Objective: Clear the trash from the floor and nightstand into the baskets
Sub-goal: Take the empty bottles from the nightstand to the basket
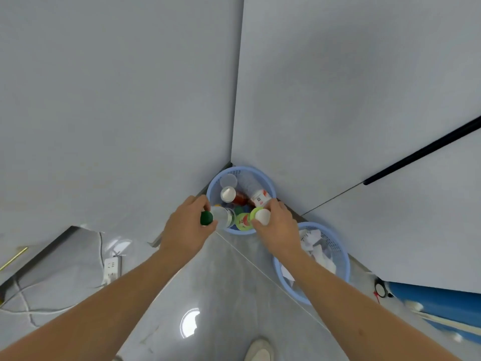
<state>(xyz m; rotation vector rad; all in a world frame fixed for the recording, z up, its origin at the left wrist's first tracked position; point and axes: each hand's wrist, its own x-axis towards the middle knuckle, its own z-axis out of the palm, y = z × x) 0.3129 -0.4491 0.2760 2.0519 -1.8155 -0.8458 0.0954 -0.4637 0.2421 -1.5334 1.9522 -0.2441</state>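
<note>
Down at the bottom edge, a pale shoe [260, 351] stands on the glossy grey floor [221, 282], and both bare forearms reach forward from there to the corner of the room. Left hand [186, 225] is curled round a clear bottle [223, 217] near its green cap [206, 218], holding it tipped over the near rim of the corner basket [270, 187]. Right hand [277, 225] is clamped on a second bottle with a white cap [263, 217] and a lime-green collar, also right at that basket's rim. Inside the blue basket already: a clear cup [228, 180], a white-capped bottle [228, 194] with something red beside it, and a labelled bottle [256, 194] leaning on the far side. Just to the right, along the wall, a second blue basket [338, 259] holds crumpled white paper [312, 239]. Over on the left, a white power strip [112, 268] and its cables lie on the floor. Far right, a blue object [437, 303] sits low by the wall, and a black rod [421, 152] slants across the wall.
</note>
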